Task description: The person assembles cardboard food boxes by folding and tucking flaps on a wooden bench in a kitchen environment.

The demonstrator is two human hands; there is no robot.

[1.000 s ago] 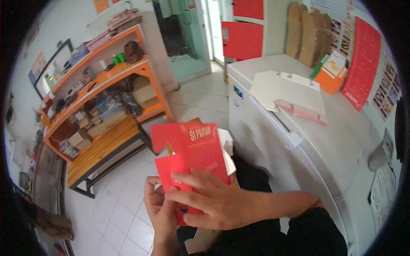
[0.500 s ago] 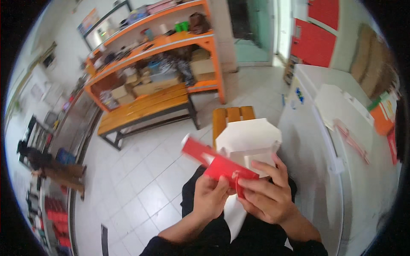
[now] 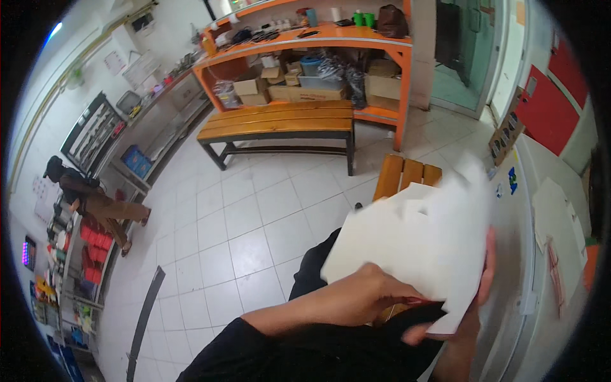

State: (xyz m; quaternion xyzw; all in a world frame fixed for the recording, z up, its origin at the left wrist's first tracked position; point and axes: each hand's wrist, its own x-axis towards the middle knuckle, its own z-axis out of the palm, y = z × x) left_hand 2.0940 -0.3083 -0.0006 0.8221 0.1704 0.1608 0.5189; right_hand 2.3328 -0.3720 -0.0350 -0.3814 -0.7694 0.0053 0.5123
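Observation:
A partly folded white cardboard box (image 3: 394, 239) is tilted up over my lap, its right side smeared by motion. My left hand (image 3: 372, 296) pinches its lower edge with curled fingers, and a sliver of red shows at the fingertips. Wrapped round the lower right side, my right hand (image 3: 468, 321) has its thumb at the bottom corner and its fingers along the outer side. Some of its fingers are hidden behind the cardboard.
A wooden stool (image 3: 407, 175) stands just beyond the box, and a slatted bench (image 3: 280, 121) farther off. Behind that is an orange shelf unit (image 3: 305, 41) with cartons. A white chest freezer (image 3: 519, 210) is close on my right. Another person (image 3: 95, 197) stands at far left.
The box has come up off my lap into both hands, its white side toward me. The red cardboard piece held before is now mostly out of sight. My view has turned left.

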